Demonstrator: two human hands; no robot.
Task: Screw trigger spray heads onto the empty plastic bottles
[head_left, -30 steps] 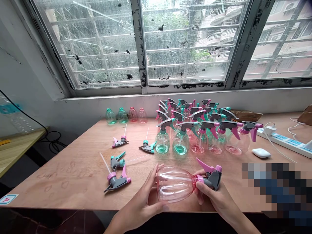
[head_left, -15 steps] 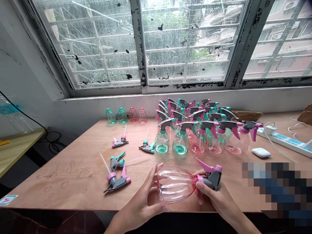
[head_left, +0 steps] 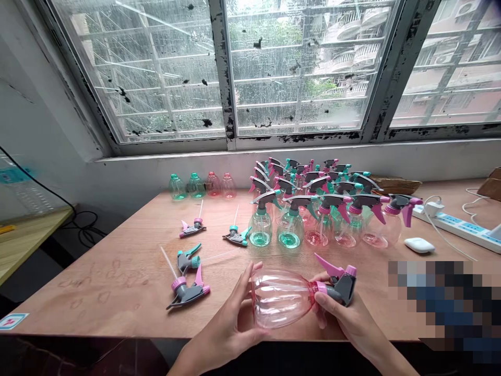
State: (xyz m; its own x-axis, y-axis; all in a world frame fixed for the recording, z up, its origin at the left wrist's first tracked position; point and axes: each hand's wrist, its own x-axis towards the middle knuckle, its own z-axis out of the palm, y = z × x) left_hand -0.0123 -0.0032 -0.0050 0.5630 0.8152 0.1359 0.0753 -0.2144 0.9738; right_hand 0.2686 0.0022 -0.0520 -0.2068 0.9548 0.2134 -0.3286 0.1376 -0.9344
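Pink spray bottle (head_left: pixel 279 297), seen from where I'm standing, lies sideways between two hands in the lower middle of the frame. Across the top runs a big grimy window (head_left: pixel 266 83), with the wooden worktop (head_left: pixel 117 282) spread out below it. Right of centre on that worktop crowds a cluster of spray bottles (head_left: pixel 290 230), green and pink, all upright with heads on. A white power strip (head_left: pixel 462 224) slants along the right edge.

The left hand (head_left: pixel 229 318) has its grip around the bottle's base, thumb and fingers spread wide but touching it. The right hand (head_left: pixel 350 313) has its grip clamped on the neck, just beside the pink trigger, which points up. Four headless bottles (head_left: pixel 213 185), two green and two pink, stand near the wall, left of the cluster. Four loose spray heads (head_left: pixel 188 295) lie left of centre, and a small white case (head_left: pixel 419 245) sits near the strip.
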